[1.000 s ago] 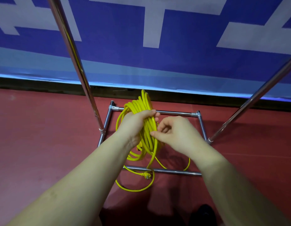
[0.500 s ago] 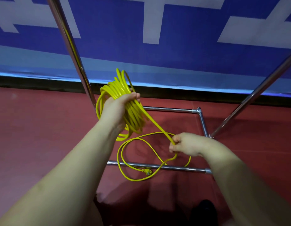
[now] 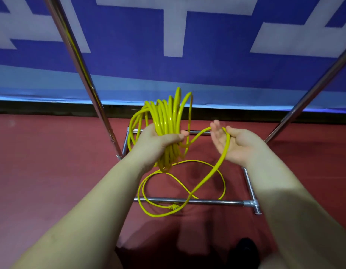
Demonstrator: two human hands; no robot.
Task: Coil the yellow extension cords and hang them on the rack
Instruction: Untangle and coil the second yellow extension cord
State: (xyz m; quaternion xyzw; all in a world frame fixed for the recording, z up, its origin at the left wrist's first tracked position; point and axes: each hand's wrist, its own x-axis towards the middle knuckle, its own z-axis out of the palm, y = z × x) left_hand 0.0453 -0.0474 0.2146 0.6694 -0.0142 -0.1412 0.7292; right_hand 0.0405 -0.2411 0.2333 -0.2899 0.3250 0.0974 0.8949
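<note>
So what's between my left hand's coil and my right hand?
In the head view, one yellow strand spans from the coil to the right hand.

Red floor with rack base and loose cord.
Red floor (image 3: 52, 171) carries chrome rack base (image 3: 187, 201); yellow cord's loose loop (image 3: 223, 183) and plug (image 3: 173, 207) lie across the front bar.

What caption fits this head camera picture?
Left hand grips the yellow cord coil; right hand guides another loop.

No legible txt, blue banner (image 3: 216, 70) w/ big white strokes, cropped, unreadable
</note>
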